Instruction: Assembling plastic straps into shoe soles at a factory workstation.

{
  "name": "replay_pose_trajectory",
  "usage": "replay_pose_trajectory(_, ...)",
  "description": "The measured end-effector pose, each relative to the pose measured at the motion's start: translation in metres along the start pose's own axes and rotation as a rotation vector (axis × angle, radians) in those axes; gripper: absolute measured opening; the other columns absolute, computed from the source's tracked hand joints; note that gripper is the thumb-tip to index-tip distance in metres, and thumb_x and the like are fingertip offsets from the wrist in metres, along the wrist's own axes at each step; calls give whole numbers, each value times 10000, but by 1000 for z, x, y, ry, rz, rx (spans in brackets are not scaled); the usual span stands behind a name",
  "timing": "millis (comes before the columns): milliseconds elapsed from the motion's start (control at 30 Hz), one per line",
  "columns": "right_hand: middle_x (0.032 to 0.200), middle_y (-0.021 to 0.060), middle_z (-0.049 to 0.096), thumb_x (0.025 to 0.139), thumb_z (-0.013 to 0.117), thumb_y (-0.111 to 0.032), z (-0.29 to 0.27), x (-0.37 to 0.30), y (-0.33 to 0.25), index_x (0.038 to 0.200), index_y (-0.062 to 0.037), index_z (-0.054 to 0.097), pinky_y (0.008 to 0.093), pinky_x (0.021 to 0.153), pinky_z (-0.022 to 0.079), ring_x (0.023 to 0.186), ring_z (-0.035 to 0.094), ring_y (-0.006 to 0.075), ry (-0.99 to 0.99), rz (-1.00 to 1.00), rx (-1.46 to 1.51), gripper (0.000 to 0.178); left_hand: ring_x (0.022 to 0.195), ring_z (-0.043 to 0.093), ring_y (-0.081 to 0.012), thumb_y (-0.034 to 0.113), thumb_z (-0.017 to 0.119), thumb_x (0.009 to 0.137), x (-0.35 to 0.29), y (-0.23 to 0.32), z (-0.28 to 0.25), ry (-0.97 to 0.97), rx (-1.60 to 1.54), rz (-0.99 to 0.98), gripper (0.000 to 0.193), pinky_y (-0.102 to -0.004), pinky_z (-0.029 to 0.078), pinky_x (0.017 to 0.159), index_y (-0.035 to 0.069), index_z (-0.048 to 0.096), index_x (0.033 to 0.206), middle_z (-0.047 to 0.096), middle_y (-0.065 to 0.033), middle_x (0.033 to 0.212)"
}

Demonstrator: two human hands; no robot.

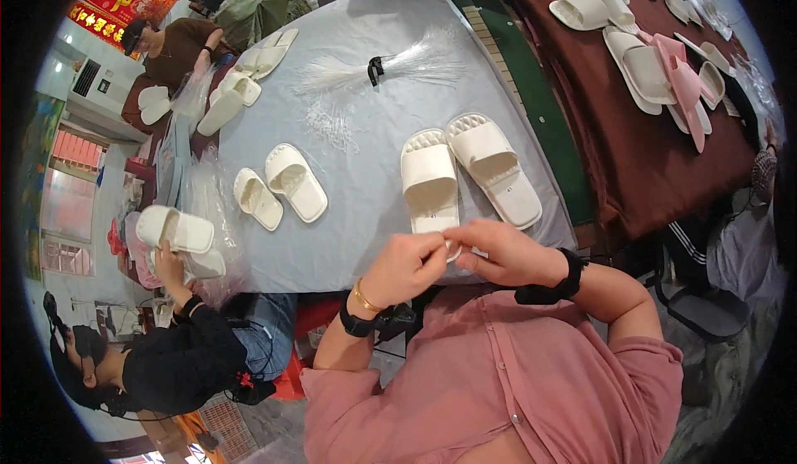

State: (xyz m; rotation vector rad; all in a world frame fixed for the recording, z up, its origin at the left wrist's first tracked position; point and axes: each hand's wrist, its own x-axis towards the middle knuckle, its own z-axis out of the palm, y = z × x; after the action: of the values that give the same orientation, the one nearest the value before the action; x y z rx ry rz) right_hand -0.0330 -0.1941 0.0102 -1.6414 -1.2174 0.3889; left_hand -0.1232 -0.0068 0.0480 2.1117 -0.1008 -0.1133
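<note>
A white slipper [431, 183] lies right in front of me, its heel end partly hidden behind my hands. Its mate, another white slipper [496, 172], rests just to the right, the two side by side with toes pointing away. Over the near heel, my left hand [407, 266] is closed with thumb and fingers pinched. My right hand [505, 254] meets it there, thumb and forefinger brought together. Whatever is between the fingertips is too small to make out. Farther off on the grey cloth lies a bundle of clear plastic strands [415, 67], bound by a black band [375, 71].
Left on the grey-covered table [357, 248] sits a smaller pair of white slippers [296, 182]. More white slippers [237, 90] lie at the far left. A co-worker's hand [170, 266] holds slippers at left. On the brown-covered table [664, 178] are white slippers and a pink slipper [682, 82].
</note>
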Motion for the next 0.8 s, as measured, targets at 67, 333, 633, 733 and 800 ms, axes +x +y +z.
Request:
replay_pose_trajectory(67,747,129,629,895,559,-167,5,-10,6,1014,-18,602,348,635,480,691,619,238,-161,194,139,196,519,443,-202,106,517,858,5,-6,-6,56,19,-23,158,-322,379,497,-19,524,761,447,-140,596)
replay_pose_trajectory(333,688,0,535,954,509,-223,15,-15,18,989,-14,620,243,583,423,629,501,81,-103,478,581,239,503,410,-40,175,497,931,11,-35,-8,78,-108,-201,274,-222,339,451,29,508,700,457,28,557)
replay_pose_trajectory(633,650,-52,454,956,526,-265,14,-11,20,914,-33,625,179,462,253,536,343,24,-247,677,1016,256,552,422,-103,145,518,898,17,-57,-9,187,-79,-270,197,-287,379,501,-36,553,827,474,-86,581)
replay_pose_trajectory(733,630,-43,464,944,537,-241,16,-10,30,893,-35,621,187,440,242,506,346,30,-169,757,984,229,570,488,-89,178,527,917,22,-54,-11,297,-192,-349,202,-258,413,512,-14,589,914,541,-43,616)
replay_pose_trajectory(800,618,-38,468,935,541,-221,21,-8,41,885,-34,620,192,432,241,492,350,35,-127,811,989,209,590,515,-86,194,540,918,27,-68,-14,311,-202,-312,211,-248,433,526,-6,591,960,567,-33,664)
